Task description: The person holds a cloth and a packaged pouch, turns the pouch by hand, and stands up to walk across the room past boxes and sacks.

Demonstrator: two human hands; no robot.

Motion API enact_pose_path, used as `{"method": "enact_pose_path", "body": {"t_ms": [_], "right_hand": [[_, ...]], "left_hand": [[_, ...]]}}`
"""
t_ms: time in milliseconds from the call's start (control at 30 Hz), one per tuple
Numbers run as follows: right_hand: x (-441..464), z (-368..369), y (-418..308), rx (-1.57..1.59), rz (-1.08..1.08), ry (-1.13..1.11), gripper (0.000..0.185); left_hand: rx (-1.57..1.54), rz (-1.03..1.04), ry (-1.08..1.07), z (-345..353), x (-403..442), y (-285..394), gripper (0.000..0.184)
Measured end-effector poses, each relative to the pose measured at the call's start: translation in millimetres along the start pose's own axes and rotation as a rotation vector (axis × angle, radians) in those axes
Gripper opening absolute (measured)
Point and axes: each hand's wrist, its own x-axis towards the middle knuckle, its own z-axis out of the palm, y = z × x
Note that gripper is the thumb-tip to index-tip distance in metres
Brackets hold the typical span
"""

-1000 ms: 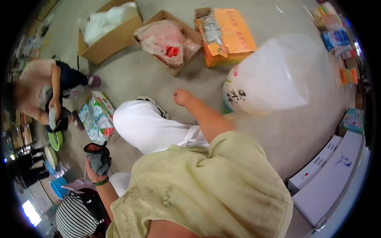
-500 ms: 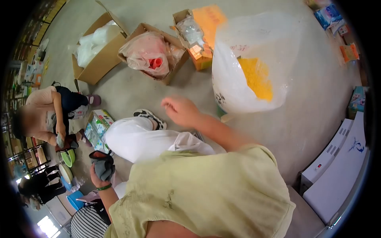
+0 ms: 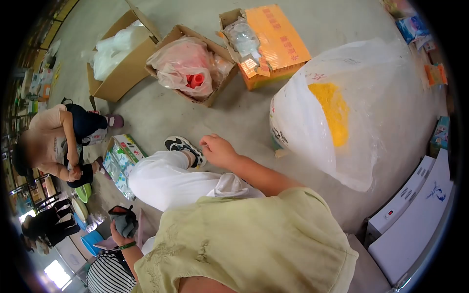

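Note:
My left hand (image 3: 118,236), with a green bracelet at its wrist, is closed round a dark grey cloth item (image 3: 125,222) with a reddish-brown patch. Above my shoe, my right hand (image 3: 218,151) has its fingers curled in; whatever they hold, if anything, is hidden. To its right stands a large white bag (image 3: 305,115), its mouth loose and wide, showing yellow grainy contents (image 3: 333,113). The right hand does not touch the bag.
Three cartons stand ahead: one with white plastic (image 3: 110,83), one with pink bags (image 3: 215,95), one orange (image 3: 278,41). A seated person (image 3: 51,124) is at the left, near a green basin (image 3: 84,193). A white appliance (image 3: 415,215) stands at the right.
The bag's mouth has fallen open, showing the yellow contents, and its loose edge now hangs lower. My right hand has shifted slightly down. My left hand keeps the grey item.

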Motion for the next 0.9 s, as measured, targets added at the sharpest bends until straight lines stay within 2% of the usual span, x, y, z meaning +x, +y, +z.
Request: {"method": "enact_pose_path", "body": {"t_ms": [133,200,300,367,533,667,900], "right_hand": [[14.0,1.7,10.7,-0.108,0.034,-0.021,0.02],[19.9,-0.7,12.2,-0.119,0.039,-0.017,0.019],[27.8,1.4,19.1,-0.126,0.026,0.038,0.018],[27.1,5.9,21.8,-0.121,0.003,0.08,0.017],[22.3,7.8,15.0,-0.086,0.033,0.027,0.016],[18.7,11.2,17.8,-0.069,0.017,0.02,0.016],[13.4,8.4,14.3,-0.088,0.004,-0.015,0.017]], "left_hand": [[-0.034,0.022,0.121,-19.6,8.5,-0.6,0.032],[-0.019,-0.017,0.016,-17.9,7.1,1.7,0.032],[0.024,-0.05,0.021,2.8,-0.1,2.2,0.032],[0.065,-0.06,-0.049,9.9,-4.0,4.6,0.03],[0.059,-0.047,0.029,4.5,-0.7,4.2,0.031],[0.072,-0.062,-0.048,3.9,-9.7,6.3,0.032],[0.057,0.005,0.016,-12.3,-12.7,4.2,0.033]]}}
